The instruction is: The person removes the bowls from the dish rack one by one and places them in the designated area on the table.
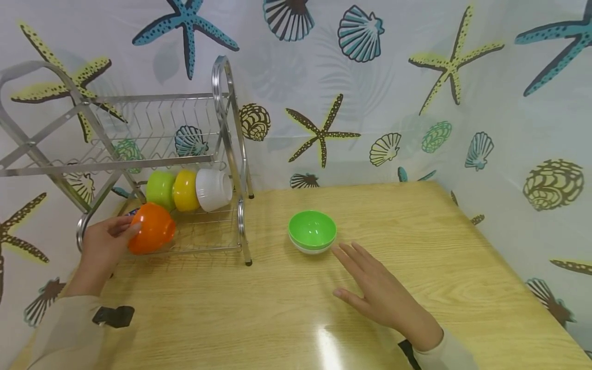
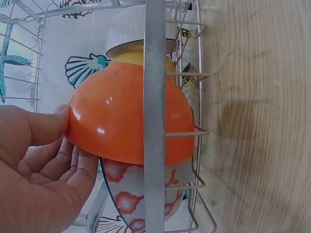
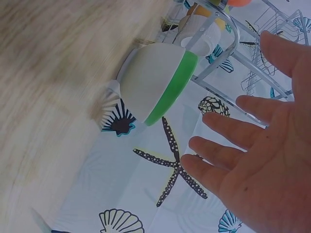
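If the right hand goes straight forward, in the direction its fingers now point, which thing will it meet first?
Probably the green and white bowl on the table: in the head view, the right hand points towards its right side. Height is unclear, so the fingers might pass over it.

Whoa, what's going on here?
A person's left hand grips a shiny round orange bowl low in a silver metal wire rack. A lime-green bowl, a yellow bowl and a white bowl stand on edge behind it. The right hand, holding nothing, is near a round green-and-white bowl on the wooden table.
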Demonstrator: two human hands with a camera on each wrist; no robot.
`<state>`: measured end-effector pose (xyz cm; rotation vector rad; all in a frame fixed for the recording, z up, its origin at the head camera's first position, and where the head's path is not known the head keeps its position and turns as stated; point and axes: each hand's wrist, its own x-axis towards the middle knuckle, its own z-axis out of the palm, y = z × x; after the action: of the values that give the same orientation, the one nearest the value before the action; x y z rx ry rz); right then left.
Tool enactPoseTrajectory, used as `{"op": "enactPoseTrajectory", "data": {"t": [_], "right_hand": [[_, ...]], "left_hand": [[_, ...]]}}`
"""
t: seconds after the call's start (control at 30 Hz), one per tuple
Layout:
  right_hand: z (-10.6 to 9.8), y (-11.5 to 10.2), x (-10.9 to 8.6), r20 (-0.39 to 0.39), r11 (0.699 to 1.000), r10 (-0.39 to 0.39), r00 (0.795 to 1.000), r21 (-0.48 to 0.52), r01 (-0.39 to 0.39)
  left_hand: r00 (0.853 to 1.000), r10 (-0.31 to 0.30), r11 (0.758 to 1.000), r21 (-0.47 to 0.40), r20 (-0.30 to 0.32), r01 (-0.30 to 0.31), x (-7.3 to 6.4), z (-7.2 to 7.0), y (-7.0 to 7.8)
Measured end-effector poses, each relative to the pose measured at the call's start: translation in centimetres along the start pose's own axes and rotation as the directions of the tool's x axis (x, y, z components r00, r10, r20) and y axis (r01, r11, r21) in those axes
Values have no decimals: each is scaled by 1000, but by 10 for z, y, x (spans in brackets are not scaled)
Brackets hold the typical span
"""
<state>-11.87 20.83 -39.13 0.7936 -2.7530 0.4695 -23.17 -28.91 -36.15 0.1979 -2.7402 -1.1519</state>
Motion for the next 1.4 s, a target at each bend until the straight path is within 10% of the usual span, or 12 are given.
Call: {"op": "enactPoseTrajectory", "data": {"t": [0.5,1.4], "right_hand": [[0,2,-2,14,1000,-16,1000,3,16],[5,2,-3,-1,999,-38,999,9,38]], "left_hand": [[993,-9,998,-57,115,16,3,1,1],[993,-25,997,-65,112,33,-9,4,12]]}}
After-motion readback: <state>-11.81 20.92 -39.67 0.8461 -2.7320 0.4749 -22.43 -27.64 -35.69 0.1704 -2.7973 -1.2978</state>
